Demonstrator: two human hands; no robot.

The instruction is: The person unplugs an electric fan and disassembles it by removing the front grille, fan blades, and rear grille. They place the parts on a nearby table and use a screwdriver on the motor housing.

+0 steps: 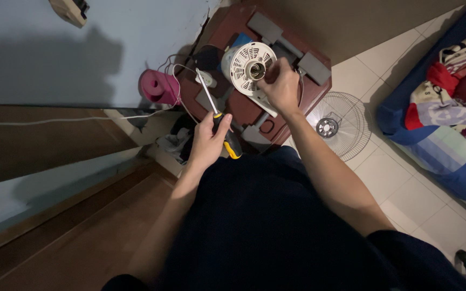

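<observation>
Landmark: I take the round white fan motor housing (251, 66) as my reference; it sits on a dark reddish-brown stool or small table (227, 32), its vented face turned up toward me.

Right hand: my right hand (281, 86) is just to the right of the housing, fingers curled in and touching its rim near the central shaft. I cannot tell whether they pinch a small part there or only press on the housing.

Left hand: my left hand (207, 141) is below and to the left of the housing, wrapped firmly around the black and yellow handle of a screwdriver (218, 117).

Screwdriver: its metal shaft slants up from my fist toward the lower left of the housing; the tip stops just beside it, over the table top, not touching the housing as far as I can see.

Fan base: grey crossed bars (315, 66) lie under and behind the housing on the same table.

Fan grille: a round wire guard (338, 126) lies flat on the tiled floor, to the lower right of the housing.

Pink roll: a pink rolled thing (158, 86) is to the left of the housing, against the wall.

Bedding: blue and patterned cloth (449, 108) lies well to the right of the housing.
</observation>
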